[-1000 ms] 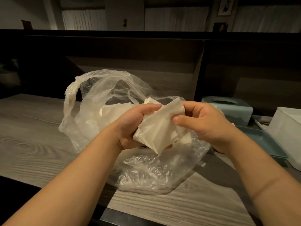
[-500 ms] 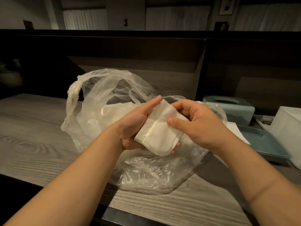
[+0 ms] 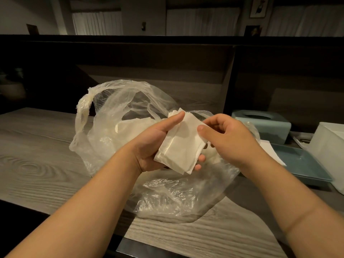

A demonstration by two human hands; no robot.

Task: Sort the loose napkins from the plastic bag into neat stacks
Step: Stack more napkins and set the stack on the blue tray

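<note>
Wood-grain table (image 3: 37, 164) is carrying the crumpled plastic bag (image 3: 167, 198), which is lying open just under both forearms. Above it, the left hand (image 3: 154, 146) is cradling a small bundle of napkins (image 3: 180, 149), thumb lying straight along its far edge and fingertips curling up from beneath. The right hand (image 3: 229, 138) is pinching the bundle's right edge with thumb on top. Squaring probably goes best by keeping the left grip loose while the right is tapping and nudging the corners flush, since the sheets look thin and likely to slip or crease. More napkins (image 3: 134, 125) are showing through the bag behind. Farther right, a blue tray (image 3: 307, 168) is sitting beside a tissue box (image 3: 260, 123).
</note>
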